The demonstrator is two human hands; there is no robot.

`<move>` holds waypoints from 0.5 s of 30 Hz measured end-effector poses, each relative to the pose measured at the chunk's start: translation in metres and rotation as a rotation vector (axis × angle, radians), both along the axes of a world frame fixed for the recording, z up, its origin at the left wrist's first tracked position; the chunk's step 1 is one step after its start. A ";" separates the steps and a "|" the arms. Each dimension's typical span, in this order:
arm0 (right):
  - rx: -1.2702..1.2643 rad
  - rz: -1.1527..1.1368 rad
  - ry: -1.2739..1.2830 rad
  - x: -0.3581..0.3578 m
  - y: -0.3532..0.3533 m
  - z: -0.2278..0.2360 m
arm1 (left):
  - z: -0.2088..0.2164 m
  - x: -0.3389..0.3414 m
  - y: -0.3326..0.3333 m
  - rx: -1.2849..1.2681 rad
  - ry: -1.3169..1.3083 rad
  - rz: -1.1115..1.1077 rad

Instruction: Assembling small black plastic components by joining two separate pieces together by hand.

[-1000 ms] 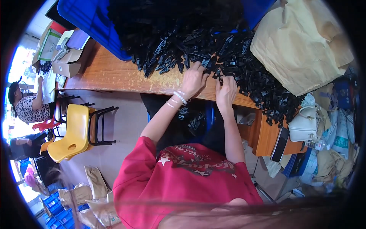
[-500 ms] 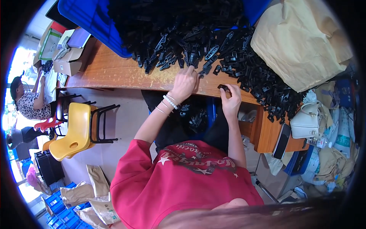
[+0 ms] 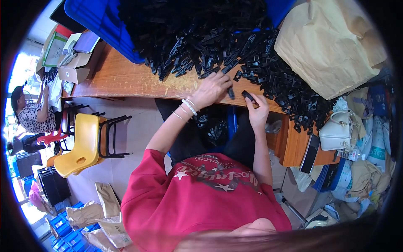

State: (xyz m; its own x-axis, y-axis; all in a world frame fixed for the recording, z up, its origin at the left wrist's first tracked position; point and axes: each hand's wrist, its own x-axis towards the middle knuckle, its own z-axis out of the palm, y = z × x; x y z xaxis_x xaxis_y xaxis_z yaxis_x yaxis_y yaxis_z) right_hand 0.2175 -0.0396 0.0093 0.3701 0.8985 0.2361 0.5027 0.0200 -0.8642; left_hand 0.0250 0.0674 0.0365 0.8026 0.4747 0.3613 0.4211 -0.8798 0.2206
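Near the front edge of the desk [image 3: 121, 75], a bar [image 3: 231, 93] is pinched by the left hand [image 3: 213, 89] and a clip [image 3: 247, 95] by the right hand [image 3: 259, 110], seemingly to leave ends exposed, the far pile [image 3: 201, 46] being within reach.

On the bench [image 3: 121, 82], a bin [image 3: 98, 25] lies at the far side, parts [image 3: 201, 46] inside it and spilling out nearer. To their right is a heap of pieces [image 3: 289, 90], a sack [image 3: 331, 46] behind it. Nearer right, a phone [image 3: 310, 153] lies left of a handbag [image 3: 336, 132]. A carton [image 3: 75, 72] sits far left; a chair [image 3: 79, 147] stands near left.
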 end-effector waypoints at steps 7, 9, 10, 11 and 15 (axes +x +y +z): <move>-0.056 0.081 0.038 0.002 -0.008 0.003 | -0.014 0.014 -0.010 -0.216 -0.250 0.007; -0.120 0.070 0.087 0.004 -0.013 0.008 | -0.016 0.011 -0.009 -0.309 -0.304 0.002; -0.125 0.071 0.089 0.003 -0.011 0.008 | -0.017 0.011 -0.008 -0.309 -0.286 -0.011; -0.072 0.093 0.033 0.003 -0.008 0.008 | -0.018 0.011 -0.008 -0.314 -0.286 -0.011; 0.041 0.163 -0.099 -0.005 0.007 0.005 | -0.019 0.012 -0.010 -0.344 -0.292 -0.020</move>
State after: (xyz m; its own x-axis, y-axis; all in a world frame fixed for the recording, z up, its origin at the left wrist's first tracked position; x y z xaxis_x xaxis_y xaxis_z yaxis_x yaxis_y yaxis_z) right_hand 0.2125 -0.0330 0.0140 0.1940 0.9335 0.3016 0.5724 0.1420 -0.8076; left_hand 0.0370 0.0570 0.0174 0.7007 0.5924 0.3975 0.2817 -0.7417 0.6088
